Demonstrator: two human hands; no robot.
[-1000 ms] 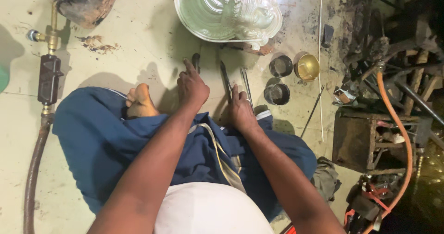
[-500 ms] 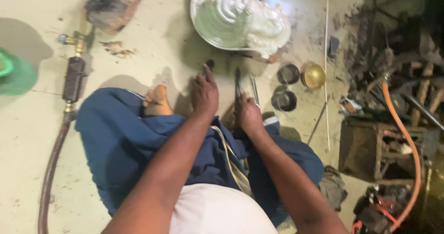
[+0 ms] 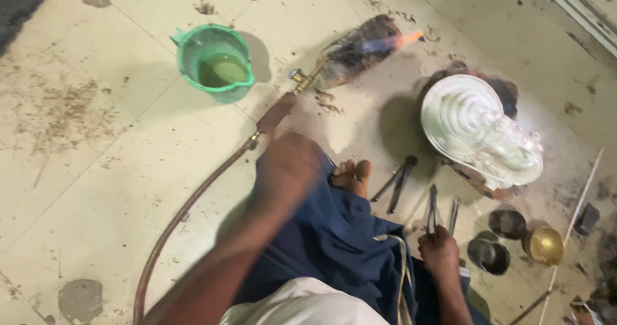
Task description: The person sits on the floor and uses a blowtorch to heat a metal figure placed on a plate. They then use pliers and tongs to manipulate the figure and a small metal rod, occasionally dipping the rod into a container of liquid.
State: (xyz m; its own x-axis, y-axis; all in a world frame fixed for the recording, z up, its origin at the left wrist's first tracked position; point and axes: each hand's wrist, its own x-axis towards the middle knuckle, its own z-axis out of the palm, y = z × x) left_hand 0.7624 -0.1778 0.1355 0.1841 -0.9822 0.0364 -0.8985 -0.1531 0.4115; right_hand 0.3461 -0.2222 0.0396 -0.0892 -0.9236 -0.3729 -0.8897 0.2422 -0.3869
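Note:
My left hand (image 3: 289,165) is a blur above my blue-clad knee, close to the brown handle of a gas torch (image 3: 277,111) lying on the floor. Its fingers cannot be made out. The torch's brass nozzle points up right, where an orange and blue flame (image 3: 393,41) burns against a charred block (image 3: 352,48). My right hand (image 3: 441,253) is lower right, closed around the end of metal tweezers (image 3: 432,210) that point away from me. A second thin metal tool (image 3: 454,214) lies just right of them. A white embossed metal casting (image 3: 479,129) rests beyond.
A green jug (image 3: 215,61) of greenish liquid stands upper left. The torch hose (image 3: 180,219) curves down to the bottom edge. Dark pliers (image 3: 398,177) lie by my bare foot (image 3: 352,174). Two dark small bowls (image 3: 508,223) and a brass one (image 3: 545,245) sit lower right, with thin rods (image 3: 581,196).
The view has swung left, bringing the green jug and torch flame into sight. My left hand left the tools by the foot and swept left toward the torch handle. My right hand stays on the tweezers.

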